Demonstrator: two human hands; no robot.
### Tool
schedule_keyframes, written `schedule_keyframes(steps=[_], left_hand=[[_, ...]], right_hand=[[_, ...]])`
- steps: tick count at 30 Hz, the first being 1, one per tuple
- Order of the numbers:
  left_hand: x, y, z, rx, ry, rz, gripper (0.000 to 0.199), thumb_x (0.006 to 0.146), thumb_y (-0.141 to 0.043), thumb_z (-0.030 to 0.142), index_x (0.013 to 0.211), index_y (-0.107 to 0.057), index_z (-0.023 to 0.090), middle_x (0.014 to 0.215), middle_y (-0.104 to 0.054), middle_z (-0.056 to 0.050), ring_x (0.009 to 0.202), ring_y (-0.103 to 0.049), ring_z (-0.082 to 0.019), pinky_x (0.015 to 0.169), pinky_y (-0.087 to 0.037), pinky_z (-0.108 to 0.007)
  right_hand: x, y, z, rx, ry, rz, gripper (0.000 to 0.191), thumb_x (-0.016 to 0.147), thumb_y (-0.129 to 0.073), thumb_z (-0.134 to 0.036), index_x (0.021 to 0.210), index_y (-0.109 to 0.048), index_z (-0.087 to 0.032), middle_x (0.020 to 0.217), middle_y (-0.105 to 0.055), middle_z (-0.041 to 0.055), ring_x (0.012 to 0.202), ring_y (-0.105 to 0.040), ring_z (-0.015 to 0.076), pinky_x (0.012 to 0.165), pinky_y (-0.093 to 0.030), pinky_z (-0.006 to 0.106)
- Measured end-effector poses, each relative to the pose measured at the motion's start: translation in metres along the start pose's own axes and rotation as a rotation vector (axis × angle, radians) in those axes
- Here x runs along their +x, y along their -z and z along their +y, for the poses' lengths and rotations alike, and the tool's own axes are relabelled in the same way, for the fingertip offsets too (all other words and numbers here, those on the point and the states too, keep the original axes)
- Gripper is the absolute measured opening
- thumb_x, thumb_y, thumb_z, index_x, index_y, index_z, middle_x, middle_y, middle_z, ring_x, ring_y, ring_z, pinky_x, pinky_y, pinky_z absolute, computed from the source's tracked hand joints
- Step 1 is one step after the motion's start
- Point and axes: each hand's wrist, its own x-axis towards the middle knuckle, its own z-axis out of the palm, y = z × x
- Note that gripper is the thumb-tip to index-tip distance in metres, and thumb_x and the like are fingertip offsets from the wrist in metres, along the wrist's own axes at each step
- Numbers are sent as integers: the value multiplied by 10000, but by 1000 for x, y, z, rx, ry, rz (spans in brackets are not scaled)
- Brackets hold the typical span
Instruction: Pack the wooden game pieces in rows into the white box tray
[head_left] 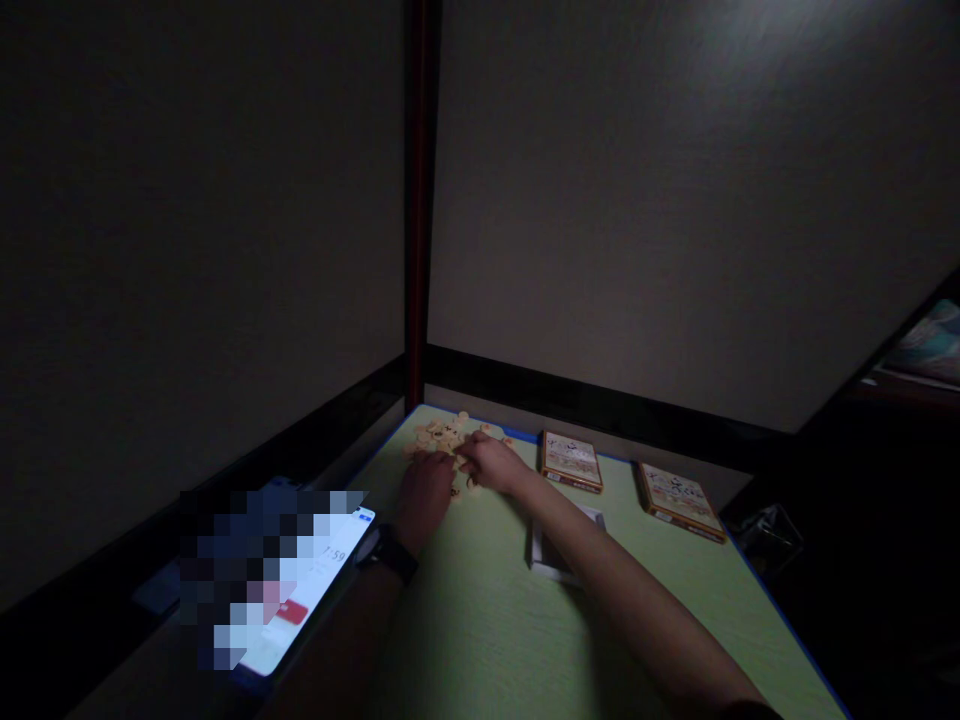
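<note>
A heap of small round wooden game pieces [435,436], some with dark markings, lies at the far corner of the green tabletop [480,620]. My left hand [426,488], a dark watch [386,553] on its wrist, rests against the near side of the heap; its fingertips are hidden among the pieces. My right hand [489,461] reaches in from the right, close to the left one. Its fingers are bent together and point down at the pieces, and what they hold cannot be made out. A few loose discs [455,492] lie around both hands.
Two flat printed boxes, one nearer [571,460] and one farther right [680,500], lie along the back edge. A shallow white tray [553,558] is partly under my right forearm. A lit phone [311,600] stands at left. Walls close in the corner.
</note>
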Motion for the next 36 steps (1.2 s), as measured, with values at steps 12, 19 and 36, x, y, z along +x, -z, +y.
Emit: schedule_keyframes(steps=[12,19,36], left_hand=[[4,0,3,-41,-13,-68,290,955,-417,112,1029,-698,104,1105,-667,-148,1075,-600,-244,941,-447,-336],[4,-2,3,0,-6,-81,319,943,-394,73,1093,-675,102,1088,-661,-165,1058,-613,-237,897,-460,-328],[5,-3,1,-5,-40,-115,310,952,-398,85,1035,-696,106,1105,-645,-142,1054,-591,-222,934,-447,-314]], right_hand=[[-5,7,-11,-116,-10,-66,307,948,-439,-83,1095,-707,-92,1166,-675,196,1034,-663,267,845,-509,321],[-2,6,-4,4,-17,-53,253,901,-531,-98,1035,-746,-98,1142,-699,189,1043,-662,267,857,-491,312],[14,-13,33,438,-241,-55,159,812,-656,-208,801,-784,-115,594,-641,-24,544,-517,92,552,-397,194]])
